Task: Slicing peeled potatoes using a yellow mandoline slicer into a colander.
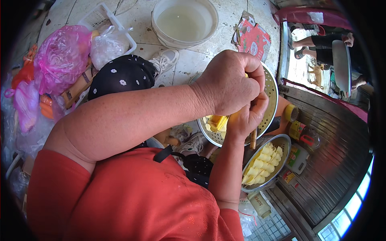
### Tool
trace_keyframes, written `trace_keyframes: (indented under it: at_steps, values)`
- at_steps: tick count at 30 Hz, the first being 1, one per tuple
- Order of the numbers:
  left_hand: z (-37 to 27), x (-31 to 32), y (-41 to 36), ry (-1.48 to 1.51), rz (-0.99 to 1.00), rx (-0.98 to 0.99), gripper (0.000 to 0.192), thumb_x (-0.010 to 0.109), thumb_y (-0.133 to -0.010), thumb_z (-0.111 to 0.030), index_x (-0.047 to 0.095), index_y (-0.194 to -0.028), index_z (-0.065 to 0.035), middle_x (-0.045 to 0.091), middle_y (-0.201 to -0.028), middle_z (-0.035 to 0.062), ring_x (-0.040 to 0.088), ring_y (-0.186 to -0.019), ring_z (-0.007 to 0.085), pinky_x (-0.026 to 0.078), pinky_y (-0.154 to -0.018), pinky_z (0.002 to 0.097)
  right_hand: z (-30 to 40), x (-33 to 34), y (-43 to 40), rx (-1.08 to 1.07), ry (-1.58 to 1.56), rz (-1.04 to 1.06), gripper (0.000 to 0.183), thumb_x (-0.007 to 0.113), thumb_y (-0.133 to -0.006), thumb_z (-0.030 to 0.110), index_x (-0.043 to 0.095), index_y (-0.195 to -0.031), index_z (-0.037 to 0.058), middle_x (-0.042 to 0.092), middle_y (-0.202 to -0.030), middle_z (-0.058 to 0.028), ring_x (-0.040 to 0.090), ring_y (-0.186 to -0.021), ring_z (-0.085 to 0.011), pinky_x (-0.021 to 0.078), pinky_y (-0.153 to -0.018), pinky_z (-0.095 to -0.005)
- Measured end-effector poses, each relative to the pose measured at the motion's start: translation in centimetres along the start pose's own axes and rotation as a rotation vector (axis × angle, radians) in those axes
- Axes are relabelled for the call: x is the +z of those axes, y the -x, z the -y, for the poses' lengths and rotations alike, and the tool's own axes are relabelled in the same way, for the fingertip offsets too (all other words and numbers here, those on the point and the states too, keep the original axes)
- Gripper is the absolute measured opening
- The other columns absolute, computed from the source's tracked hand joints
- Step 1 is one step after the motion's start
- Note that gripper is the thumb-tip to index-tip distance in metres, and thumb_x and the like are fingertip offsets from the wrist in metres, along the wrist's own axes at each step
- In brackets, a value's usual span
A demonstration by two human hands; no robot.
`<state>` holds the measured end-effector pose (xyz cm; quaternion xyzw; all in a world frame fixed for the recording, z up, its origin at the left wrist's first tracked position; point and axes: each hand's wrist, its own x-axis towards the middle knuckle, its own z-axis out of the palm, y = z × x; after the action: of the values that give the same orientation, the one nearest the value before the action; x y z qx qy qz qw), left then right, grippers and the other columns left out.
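Note:
My left hand [230, 82] reaches across with its fingers curled, and a small yellow piece [246, 75] peeks out at its fingertips. Right against it is my right hand [248, 117], also with bent fingers; what it grips is hidden. Both hands are over a perforated metal colander [271, 102]. Inside the colander lie pale yellow slices [208, 123], seemingly potato, and a yellow block-like object [218, 122] partly covered by my right wrist. A wooden handle [253, 138] shows beside that wrist; its other end is hidden. Below right, a metal basin [288, 144] holds skewered yellow slices [262, 165].
A white bucket of cloudy water [184, 22] stands ahead, near flattened red cardboard [253, 39]. Plastic bags [63, 57] and a white basket [104, 15] crowd the left. At right are yellow tape [291, 113], a bottle [304, 134] and a doorway with people and a dog [316, 73].

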<state>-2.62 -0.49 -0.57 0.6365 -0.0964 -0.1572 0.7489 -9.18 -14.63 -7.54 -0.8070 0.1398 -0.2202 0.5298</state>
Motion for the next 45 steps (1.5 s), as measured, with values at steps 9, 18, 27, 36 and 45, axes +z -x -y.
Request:
trace_keyframes:
  at_steps: [9,18,27,36,45]
  values:
    - [0.0,0.1,0.0,0.021,0.011,-0.035,0.008,0.057,-0.071,-0.005,0.064,-0.073,-0.0018,0.063,-0.069,0.0043,0.058,-0.067,0.0099,0.049,-0.066,0.0261,-2.1,0.0,-1.2,-0.065,0.129,-0.022,0.014,0.054,-0.092,0.002,0.055,-0.105,0.0009,0.060,-0.092,-0.0070,0.056,-0.080,-0.0131,0.0477,-0.073,-0.0275]
    - [-0.1,0.3,-0.1,0.035,0.061,-0.023,0.007,0.057,-0.071,-0.005,0.064,-0.073,-0.0020,0.063,-0.070,0.0045,0.059,-0.068,0.0104,0.049,-0.067,0.0263,-8.1,-2.2,-3.3,0.235,0.286,-0.016,0.017,0.055,-0.091,0.004,0.056,-0.107,-0.0006,0.060,-0.095,-0.0080,0.057,-0.086,-0.0166,0.0472,-0.077,-0.0301]
    - [-0.2,0.2,0.0,0.056,0.035,-0.058,0.007,0.057,-0.072,-0.004,0.064,-0.074,-0.0014,0.063,-0.069,0.0044,0.058,-0.068,0.0097,0.049,-0.067,0.0262,1.0,0.4,-0.2,-0.009,-0.111,-0.026,0.014,0.052,-0.093,0.006,0.056,-0.106,-0.0004,0.059,-0.091,-0.0065,0.056,-0.080,-0.0141,0.0474,-0.073,-0.0283]
    - [-0.2,0.7,0.1,0.037,0.035,-0.016,0.006,0.059,-0.073,-0.005,0.064,-0.074,-0.0017,0.063,-0.070,0.0039,0.059,-0.069,0.0093,0.049,-0.068,0.0261,-9.9,-1.9,-4.9,0.203,-0.043,-0.031,0.015,0.051,-0.095,0.009,0.059,-0.103,-0.0014,0.062,-0.093,-0.0081,0.056,-0.081,-0.0146,0.0470,-0.073,-0.0284]
    - [0.1,0.1,0.0,0.016,0.003,-0.023,0.007,0.058,-0.072,-0.006,0.064,-0.074,-0.0021,0.063,-0.070,0.0042,0.059,-0.069,0.0102,0.049,-0.069,0.0261,1.4,0.6,0.0,0.037,-0.060,-0.009,0.014,0.049,-0.095,0.006,0.058,-0.104,-0.0008,0.061,-0.092,-0.0060,0.056,-0.079,-0.0115,0.0468,-0.072,-0.0254]
